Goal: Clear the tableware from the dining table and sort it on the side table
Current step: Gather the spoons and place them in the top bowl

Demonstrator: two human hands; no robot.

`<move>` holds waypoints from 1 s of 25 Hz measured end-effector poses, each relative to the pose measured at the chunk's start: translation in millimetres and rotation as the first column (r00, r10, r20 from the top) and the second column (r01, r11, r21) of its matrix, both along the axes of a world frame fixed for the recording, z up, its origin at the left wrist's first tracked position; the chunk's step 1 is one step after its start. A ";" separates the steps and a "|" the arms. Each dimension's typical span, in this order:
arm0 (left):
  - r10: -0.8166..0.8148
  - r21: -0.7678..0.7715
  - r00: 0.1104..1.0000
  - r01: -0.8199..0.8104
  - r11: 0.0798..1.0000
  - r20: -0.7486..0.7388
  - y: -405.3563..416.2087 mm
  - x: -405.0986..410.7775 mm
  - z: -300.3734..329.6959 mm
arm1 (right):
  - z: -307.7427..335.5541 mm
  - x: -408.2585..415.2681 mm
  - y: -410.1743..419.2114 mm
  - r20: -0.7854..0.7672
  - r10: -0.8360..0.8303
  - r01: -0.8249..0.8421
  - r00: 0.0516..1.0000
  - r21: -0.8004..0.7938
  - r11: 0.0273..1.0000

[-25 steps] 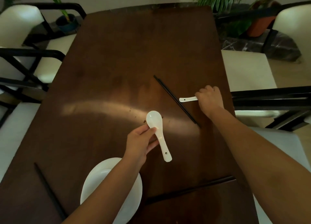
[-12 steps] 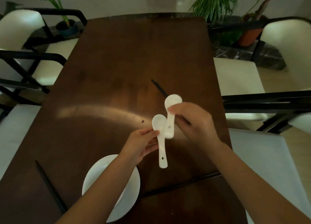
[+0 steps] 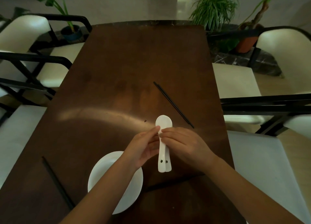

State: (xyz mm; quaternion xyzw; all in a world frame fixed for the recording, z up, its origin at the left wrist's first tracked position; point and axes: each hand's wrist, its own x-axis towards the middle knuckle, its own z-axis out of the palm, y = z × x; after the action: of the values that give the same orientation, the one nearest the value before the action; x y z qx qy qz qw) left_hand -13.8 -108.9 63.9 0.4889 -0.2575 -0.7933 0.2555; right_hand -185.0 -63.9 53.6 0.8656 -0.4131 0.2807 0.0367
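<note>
Two white ceramic spoons (image 3: pixel 164 149) lie stacked one in the other above the dark wooden dining table (image 3: pixel 134 63). My left hand (image 3: pixel 143 148) pinches them from the left and my right hand (image 3: pixel 183 146) pinches them from the right, near the bowls. A white plate (image 3: pixel 116 181) lies under my left forearm. One pair of black chopsticks (image 3: pixel 173 104) lies diagonally beyond the spoons. Another pair of chopsticks (image 3: pixel 57 183) lies at the near left. A third pair of chopsticks (image 3: pixel 168 184) lies near my right wrist, partly hidden.
Cream chairs with black frames stand along both sides, a left chair (image 3: pixel 21 36) and a right chair (image 3: pixel 284 55) among them. Potted plants (image 3: pixel 215 8) stand beyond the far end of the table.
My right hand lifted the second spoon from beside the chopsticks, carried it left and nested it with the spoon in my left hand. Both hands now hold the pair.
</note>
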 end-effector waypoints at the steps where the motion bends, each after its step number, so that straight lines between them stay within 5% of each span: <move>1: -0.014 -0.027 1.000 0.015 1.000 0.025 0.3 1.5 0.9 | 0.8 0.7 -1.1 -0.001 0.013 -0.013 1.000 0.011 1.000; 5: -0.005 -0.112 0.990 0.021 0.993 0.140 3.0 8.0 1.9 | -2.9 9.3 1.8 0.136 -0.042 0.038 0.990 0.034 0.999; 8: -0.008 -0.170 0.952 0.063 0.983 0.307 3.8 13.0 7.9 | 6.5 24.9 -8.7 0.414 -0.404 0.264 0.816 0.355 0.897; 11: -0.093 -0.248 0.877 0.232 0.941 0.471 5.7 23.7 18.6 | 17.7 35.6 -26.5 0.358 -0.541 0.134 0.761 0.728 0.672; 15: -0.104 -0.261 0.848 0.273 0.926 0.521 10.7 49.5 29.4 | 22.7 58.0 -27.9 0.347 -0.582 0.134 0.736 0.767 0.628; 19: -0.161 -0.231 0.846 0.314 0.921 0.509 24.5 105.9 35.6 | 20.0 91.2 -14.7 0.436 -0.761 0.102 0.480 0.834 0.542; 22: 0.007 -0.296 0.856 0.171 0.940 0.517 35.5 149.4 31.6 | 8.7 127.9 0.8 0.386 -0.853 0.037 0.353 0.905 0.425; 25: 0.219 -0.341 0.821 -0.032 0.940 0.527 43.2 181.2 21.3 | -4.0 163.2 16.7 0.277 -0.831 0.064 0.482 0.935 0.349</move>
State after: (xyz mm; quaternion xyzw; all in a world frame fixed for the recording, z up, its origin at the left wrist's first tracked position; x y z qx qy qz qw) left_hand 167.4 -65.7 85.2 0.6674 -0.4114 -0.5452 0.2968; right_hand -21.7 -47.1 49.6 0.3957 -0.7151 0.3403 -0.4649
